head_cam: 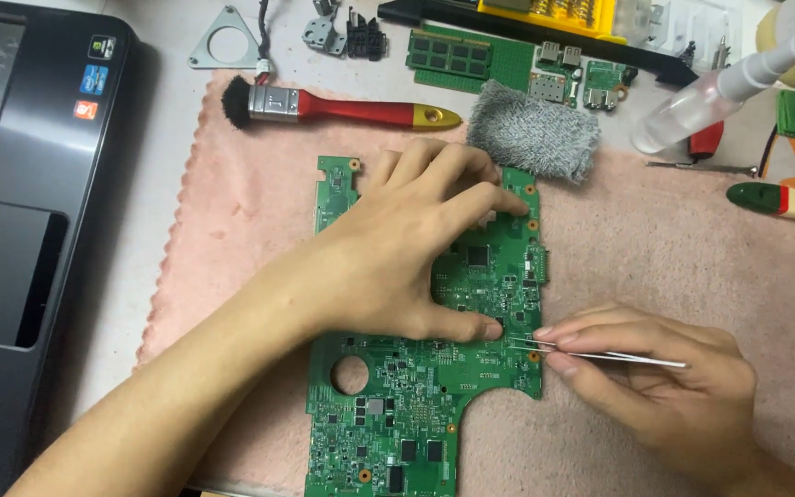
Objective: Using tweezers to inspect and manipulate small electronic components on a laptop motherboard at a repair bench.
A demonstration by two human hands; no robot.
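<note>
Pinched between thumb and fingers, the tweezers (pixel 600 353) sit in the right hand (pixel 664 387), which is closed on them; their slim tips point left and meet the right edge of the green circuit board (pixel 416 405). The left hand (pixel 407 248) lies flat and spread on the upper half of the board, pressing it down with nothing held in it, its thumb just beside the tweezer tips.

From the head camera, the board lies lengthwise up and down on a pink cloth (pixel 232 230), while the tweezers run almost crosswise to it, from right to left. The spot being worked lies directly left of the right hand's grip, at the board's right edge, just below the left thumb. The right hand is nearer to that spot by way of the tool, though the left thumb almost touches it.

Beyond the board lie a red-handled brush (pixel 342 108), a grey cloth pad (pixel 534 136), a spray bottle (pixel 720 92) and a dark laptop (pixel 29 230) at the left.
</note>
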